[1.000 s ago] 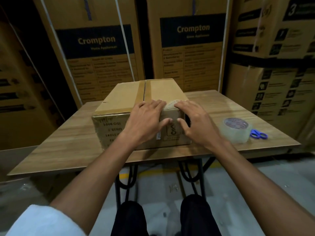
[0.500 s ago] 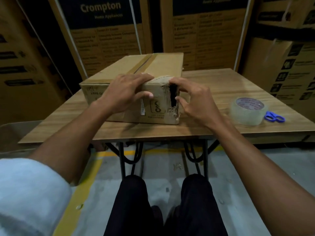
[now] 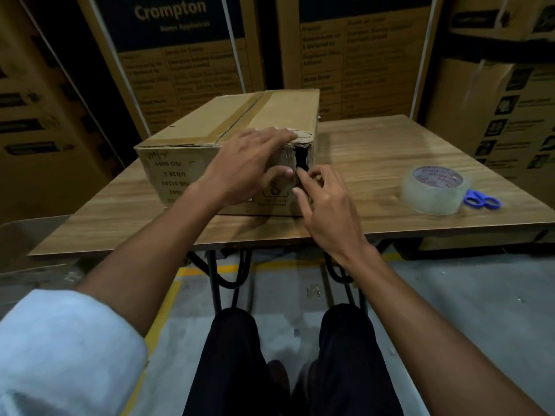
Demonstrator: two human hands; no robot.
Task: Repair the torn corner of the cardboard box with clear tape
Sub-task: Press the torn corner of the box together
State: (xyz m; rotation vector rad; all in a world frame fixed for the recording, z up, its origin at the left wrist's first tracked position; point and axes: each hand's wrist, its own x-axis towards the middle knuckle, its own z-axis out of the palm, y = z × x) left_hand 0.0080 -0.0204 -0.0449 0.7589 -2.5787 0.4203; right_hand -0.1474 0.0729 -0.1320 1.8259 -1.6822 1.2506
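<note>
A brown cardboard box [image 3: 192,151] lies on the wooden table [image 3: 375,163], its near right corner torn open into a dark vertical gap [image 3: 301,159]. My left hand [image 3: 243,166] rests flat over the box's top edge and front face just left of the tear, thumb pressing the front panel. My right hand [image 3: 326,205] is at the tear, fingertips touching the ragged edge below the gap. A roll of clear tape [image 3: 434,189] sits on the table to the right, apart from both hands.
Blue-handled scissors [image 3: 480,201] lie just right of the tape roll near the table's right edge. Tall printed cartons [image 3: 186,55] stand close behind and beside the table. My knees [image 3: 288,355] are below the table's front edge, between black metal legs.
Both hands slid right along the box front; the torn corner, covered a second ago, is now exposed. My right hand dropped to the lower edge of the tear. The view tilted downward.
</note>
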